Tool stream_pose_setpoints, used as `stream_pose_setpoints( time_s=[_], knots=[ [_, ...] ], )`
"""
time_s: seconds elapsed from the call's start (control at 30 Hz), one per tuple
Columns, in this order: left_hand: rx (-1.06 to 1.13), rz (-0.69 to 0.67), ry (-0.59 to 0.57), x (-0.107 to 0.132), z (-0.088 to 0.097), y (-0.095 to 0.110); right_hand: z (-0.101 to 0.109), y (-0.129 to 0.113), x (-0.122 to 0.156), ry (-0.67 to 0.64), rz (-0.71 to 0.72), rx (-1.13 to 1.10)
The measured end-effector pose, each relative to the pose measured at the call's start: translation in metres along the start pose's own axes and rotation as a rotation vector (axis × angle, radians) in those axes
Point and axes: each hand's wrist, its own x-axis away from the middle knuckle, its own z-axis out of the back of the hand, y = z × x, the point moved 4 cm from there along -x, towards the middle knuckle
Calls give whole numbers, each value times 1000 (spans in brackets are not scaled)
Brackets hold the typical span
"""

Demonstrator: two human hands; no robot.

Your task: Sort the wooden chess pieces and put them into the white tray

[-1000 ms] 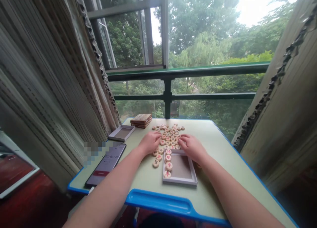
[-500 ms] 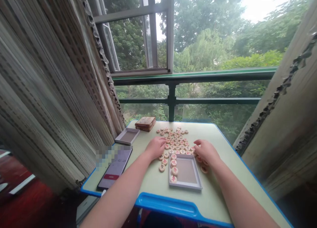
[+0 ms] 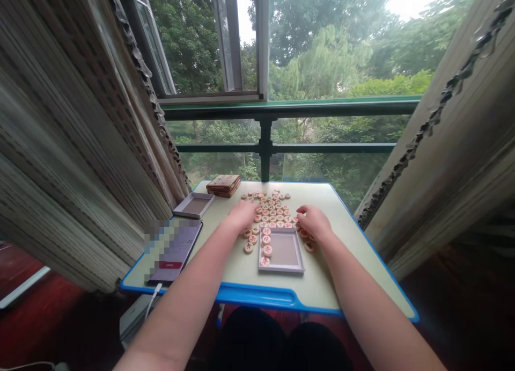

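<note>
Several round wooden chess pieces [image 3: 272,205] with red and dark characters lie spread on the pale green table [image 3: 346,253]. A white box tray [image 3: 284,252] sits near me with three pieces lined along its left inner edge. My left hand [image 3: 241,215] rests palm down on the pieces left of the tray's far corner. My right hand [image 3: 314,222] lies on pieces at the tray's far right corner, fingers curled over them. Whether either hand grips a piece is hidden.
A second white tray [image 3: 193,205] and a folded wooden board [image 3: 223,184] sit at the table's far left. A phone [image 3: 174,251] with a cable lies at the near left. Curtains hang on both sides, and a green railing and window stand behind the table.
My right hand slid from above the tray to its right far corner, where loose pieces now lie. My left hand stayed on the pieces. The camera pulled back and tilted down.
</note>
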Motion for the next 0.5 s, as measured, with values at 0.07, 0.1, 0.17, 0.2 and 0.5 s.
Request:
stream_pose_setpoints(
  time_s=[0.07, 0.1, 0.17, 0.2, 0.5],
  knots=[
    [-18, -11, 21, -4, -1, 2, 0, -3, 2, 1, 0, 32],
    [-25, -14, 35, -5, -2, 2, 1, -5, 2, 11, 10, 50],
    [-35, -19, 97, -5, -4, 0, 3, -8, 3, 47, 38, 75],
    [-29, -15, 115, -6, -5, -2, 4, -10, 4, 67, 55, 75],
    [27, -68, 159, -9, -9, -11, 5, -10, 1, 160, 97, -8]
  ],
)
